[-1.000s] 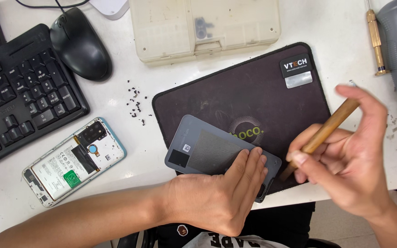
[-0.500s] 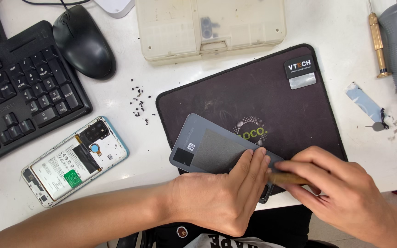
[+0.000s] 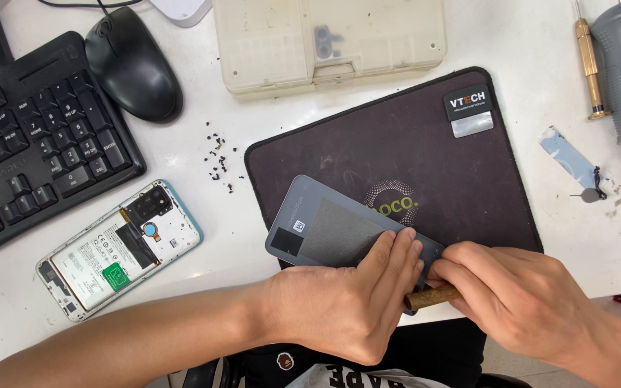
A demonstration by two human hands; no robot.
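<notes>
The grey phone back cover (image 3: pixel 339 233) lies tilted on the dark work mat (image 3: pixel 397 144), at about 6 o'clock on the white bench (image 3: pixel 526 43). The left hand (image 3: pixel 346 305) presses flat on the cover's near corner, fingers extended and together. The right hand (image 3: pixel 522 298) pinches a brown wooden tool (image 3: pixel 431 296), its tip hidden at the cover's edge. In my judgement, steady downward pressure and a shallow tool angle would keep the cover from sliding or cracking. The opened phone (image 3: pixel 120 248) sits at 9 o'clock, untouched. Compared with half a second ago, the right hand sits slightly lower and the cover is unmoved.
</notes>
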